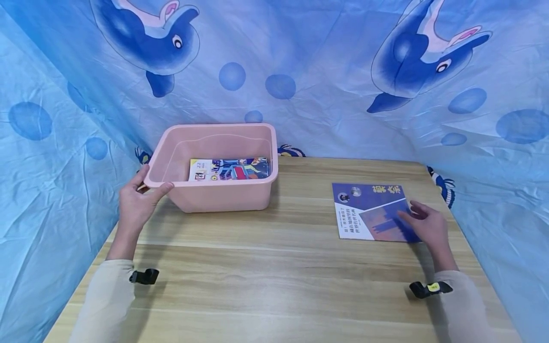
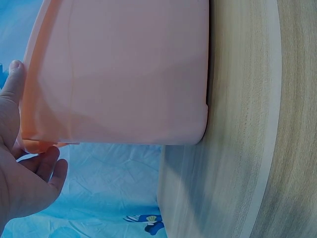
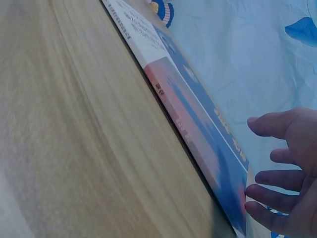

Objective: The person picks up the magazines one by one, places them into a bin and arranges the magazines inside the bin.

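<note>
At the back left of the table stands a pink plastic bin (image 1: 223, 197), with colourful magazines (image 1: 231, 169) lying inside. My left hand (image 1: 139, 197) holds the bin's near left corner, thumb over the rim and fingers below it; the left wrist view shows this hand (image 2: 29, 173) beside the bin's side wall (image 2: 124, 74). A purple and white book (image 1: 364, 205) lies flat on the right of the table. Over its right edge is my right hand (image 1: 429, 228), fingers spread and gently bent. Seen from the right wrist, the fingertips (image 3: 255, 192) are right at the book's end (image 3: 198, 134).
The wood-grain table (image 1: 266, 276) spreads in front of both arms. A blue curtain (image 1: 326, 119) printed with dolphins hangs close behind the table and along both sides. Each sleeve carries a black wrist camera, one on the left (image 1: 145, 276) and one on the right (image 1: 429, 288).
</note>
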### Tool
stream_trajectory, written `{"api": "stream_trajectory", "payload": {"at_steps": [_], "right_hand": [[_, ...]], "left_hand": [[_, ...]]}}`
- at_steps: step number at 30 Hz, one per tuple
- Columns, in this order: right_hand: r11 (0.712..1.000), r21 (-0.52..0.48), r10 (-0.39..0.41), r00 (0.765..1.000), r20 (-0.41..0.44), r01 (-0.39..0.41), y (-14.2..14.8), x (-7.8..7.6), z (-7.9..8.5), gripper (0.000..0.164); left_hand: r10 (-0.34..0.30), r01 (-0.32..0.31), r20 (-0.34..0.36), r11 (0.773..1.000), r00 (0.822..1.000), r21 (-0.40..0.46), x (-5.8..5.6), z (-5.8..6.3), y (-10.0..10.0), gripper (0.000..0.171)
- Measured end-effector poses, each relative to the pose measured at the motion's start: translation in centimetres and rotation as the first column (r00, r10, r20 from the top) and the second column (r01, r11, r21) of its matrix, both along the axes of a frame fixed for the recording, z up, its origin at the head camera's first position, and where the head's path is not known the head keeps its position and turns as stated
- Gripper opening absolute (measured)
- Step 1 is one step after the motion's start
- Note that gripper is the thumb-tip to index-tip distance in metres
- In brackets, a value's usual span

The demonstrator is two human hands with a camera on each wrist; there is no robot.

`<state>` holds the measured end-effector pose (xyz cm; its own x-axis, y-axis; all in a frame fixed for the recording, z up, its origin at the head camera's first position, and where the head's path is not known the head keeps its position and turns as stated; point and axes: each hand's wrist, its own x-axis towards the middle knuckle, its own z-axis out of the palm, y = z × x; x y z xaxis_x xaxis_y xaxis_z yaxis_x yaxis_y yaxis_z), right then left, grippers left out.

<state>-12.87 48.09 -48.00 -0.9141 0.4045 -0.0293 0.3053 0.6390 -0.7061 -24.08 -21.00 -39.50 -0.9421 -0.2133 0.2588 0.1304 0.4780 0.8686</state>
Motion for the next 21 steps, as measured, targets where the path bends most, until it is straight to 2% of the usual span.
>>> {"api": "stream_trajectory", "payload": {"at_steps": [7,10,15,21], "right_hand": [[1.000,0.014,-0.019,0.998,0.064,0.018,0.2,0.0,-0.5,0.087],[0.999,0.046,0.000,0.997,0.081,-0.003,0.2,0.1,-0.6,0.088],[0.996,0.084,0.026,0.994,0.110,-0.035,0.1,-0.1,-0.8,0.087],[0.995,0.100,0.007,0.993,0.118,-0.019,0.0,-0.5,-1.5,0.082]], "left_hand": [[0.013,-0.013,0.005,1.000,1.000,-0.013,0.0,-0.2,-0.1,0.080],[0.009,-0.009,0.006,1.000,1.000,-0.010,0.0,-0.2,-0.1,0.081],[-0.004,0.004,0.000,1.000,1.000,0.002,0.1,-0.3,0.0,0.081],[-0.001,0.001,0.002,1.000,1.000,-0.002,0.1,-0.3,0.0,0.083]]}}
